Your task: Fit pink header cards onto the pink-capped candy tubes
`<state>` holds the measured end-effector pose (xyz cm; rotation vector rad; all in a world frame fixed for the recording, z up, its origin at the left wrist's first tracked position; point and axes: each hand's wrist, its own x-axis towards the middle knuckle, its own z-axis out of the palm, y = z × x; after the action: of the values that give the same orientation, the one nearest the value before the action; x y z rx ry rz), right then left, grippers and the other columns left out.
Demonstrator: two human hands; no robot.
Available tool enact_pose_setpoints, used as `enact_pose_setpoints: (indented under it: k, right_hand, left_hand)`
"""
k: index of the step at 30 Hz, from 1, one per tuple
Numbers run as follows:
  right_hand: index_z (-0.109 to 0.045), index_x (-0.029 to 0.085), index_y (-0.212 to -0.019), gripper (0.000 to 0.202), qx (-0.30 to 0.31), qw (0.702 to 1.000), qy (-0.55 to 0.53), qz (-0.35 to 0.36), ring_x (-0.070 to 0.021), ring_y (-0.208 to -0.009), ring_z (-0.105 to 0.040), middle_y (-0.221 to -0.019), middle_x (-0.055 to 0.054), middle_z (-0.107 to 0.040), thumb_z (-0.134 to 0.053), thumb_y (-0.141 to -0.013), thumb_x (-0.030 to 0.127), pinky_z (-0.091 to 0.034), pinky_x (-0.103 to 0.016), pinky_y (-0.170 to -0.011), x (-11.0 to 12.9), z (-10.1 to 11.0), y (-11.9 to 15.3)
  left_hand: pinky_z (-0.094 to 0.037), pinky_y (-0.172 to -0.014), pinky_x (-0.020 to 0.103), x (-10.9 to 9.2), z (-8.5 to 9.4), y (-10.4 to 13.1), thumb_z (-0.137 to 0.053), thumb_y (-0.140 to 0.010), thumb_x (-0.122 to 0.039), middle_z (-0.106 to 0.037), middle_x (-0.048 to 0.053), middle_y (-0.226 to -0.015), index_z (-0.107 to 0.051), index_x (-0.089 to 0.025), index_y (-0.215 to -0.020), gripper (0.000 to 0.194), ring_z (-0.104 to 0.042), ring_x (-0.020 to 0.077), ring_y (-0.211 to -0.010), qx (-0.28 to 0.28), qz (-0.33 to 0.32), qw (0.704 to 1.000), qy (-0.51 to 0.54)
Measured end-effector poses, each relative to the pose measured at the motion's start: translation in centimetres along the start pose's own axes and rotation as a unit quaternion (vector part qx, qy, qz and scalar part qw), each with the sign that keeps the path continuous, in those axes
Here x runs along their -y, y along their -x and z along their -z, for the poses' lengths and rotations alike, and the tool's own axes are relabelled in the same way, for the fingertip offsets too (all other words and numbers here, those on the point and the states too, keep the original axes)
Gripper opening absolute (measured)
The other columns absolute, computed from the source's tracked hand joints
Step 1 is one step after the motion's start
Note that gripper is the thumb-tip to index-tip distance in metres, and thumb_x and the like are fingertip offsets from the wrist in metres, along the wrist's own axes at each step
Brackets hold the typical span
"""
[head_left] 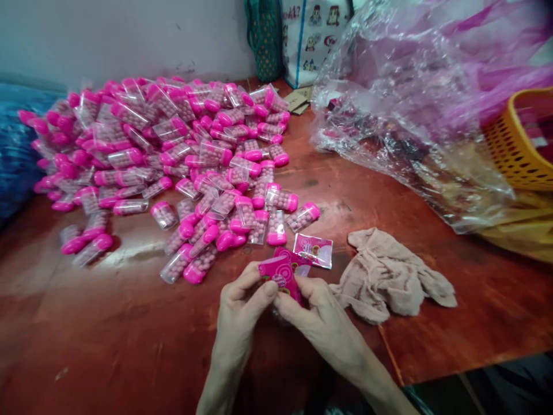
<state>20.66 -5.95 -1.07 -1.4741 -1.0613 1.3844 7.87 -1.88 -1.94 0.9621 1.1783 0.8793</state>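
Both hands meet near the table's front edge around a pink printed label (279, 276). My left hand (244, 305) pinches the label's left side between thumb and fingers. On its right side, my right hand (319, 314) grips the lower edge; something small and clear under the fingertips is mostly hidden. Just behind the label lies another pink label (294, 259), and beyond it a shiny pink and silver packet (314, 251). A large heap of clear containers with pink caps and small pink balls (173, 153) spreads behind and to the left.
A crumpled beige cloth (389, 276) lies right of my hands. Clear plastic sheeting (401, 115) covers the back right, beside a yellow basket (518, 144). A white printed bag (317, 40) and a green bag (264, 40) stand against the wall; blue plastic (19, 144) is at far left.
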Motion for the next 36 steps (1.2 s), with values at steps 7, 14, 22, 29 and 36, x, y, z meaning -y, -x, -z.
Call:
enact_pose_setpoints:
  k: [7,14,22,29,36]
  right_hand:
    - [-0.057,0.016,-0.078,0.02,0.129,0.982,-0.13,-0.042,-0.0094,-0.05,-0.052,-0.061,0.002,-0.057,-0.054,-0.086,0.034,-0.04,-0.021,-0.049,-1.0,-1.2,-0.1]
    - [-0.053,0.019,-0.067,0.037,0.034,0.999,-0.02,-0.037,-0.0125,-0.066,-0.053,-0.063,0.001,-0.054,-0.04,-0.092,0.043,-0.041,-0.024,-0.066,-1.3,-2.1,1.0]
    - [-0.053,0.018,-0.055,0.048,0.047,0.997,-0.023,-0.053,-0.0102,-0.051,-0.05,-0.048,0.004,-0.046,-0.039,-0.092,0.046,-0.04,-0.022,-0.059,-0.9,-2.1,0.9]
    - [-0.054,0.017,-0.053,0.046,0.047,0.993,-0.094,-0.051,-0.0079,-0.041,-0.045,-0.043,0.005,-0.047,-0.045,-0.089,0.044,-0.039,-0.02,-0.048,-1.2,-2.4,0.2]
    - [-0.06,0.017,-0.093,0.018,0.061,0.986,-0.153,-0.034,-0.0077,-0.048,-0.05,-0.06,0.004,-0.058,-0.054,-0.086,0.031,-0.04,-0.017,-0.046,-1.5,-1.5,-0.8]
  left_hand:
    - [-0.046,-0.045,0.023,-0.4,-0.5,-0.3,-0.067,-0.073,-0.028,-0.068,0.003,-0.069,-0.066,-0.014,-0.081,0.016,-0.054,0.0103,-0.045,-0.05,0.098,0.98,0.168]
    - [-0.048,-0.047,0.024,0.0,-0.3,-0.5,-0.069,-0.071,-0.025,-0.068,0.003,-0.07,-0.065,-0.013,-0.081,0.016,-0.058,0.0121,-0.048,-0.019,0.088,0.978,0.19]
    - [-0.05,-0.06,0.026,-0.1,-0.2,-0.5,-0.066,-0.074,-0.02,-0.07,0.004,-0.074,-0.067,-0.012,-0.081,0.011,-0.063,0.0144,-0.06,-0.006,0.092,0.977,0.191]
    - [-0.051,-0.061,0.025,0.0,0.1,-0.4,-0.066,-0.073,-0.019,-0.07,0.004,-0.072,-0.067,-0.014,-0.082,0.01,-0.064,0.0154,-0.063,0.008,0.092,0.978,0.188]
    - [-0.052,-0.061,0.026,-0.5,-0.2,0.2,-0.07,-0.068,-0.017,-0.07,0.001,-0.071,-0.069,-0.019,-0.087,0.019,-0.064,0.0151,-0.062,-0.031,0.03,0.989,0.142]
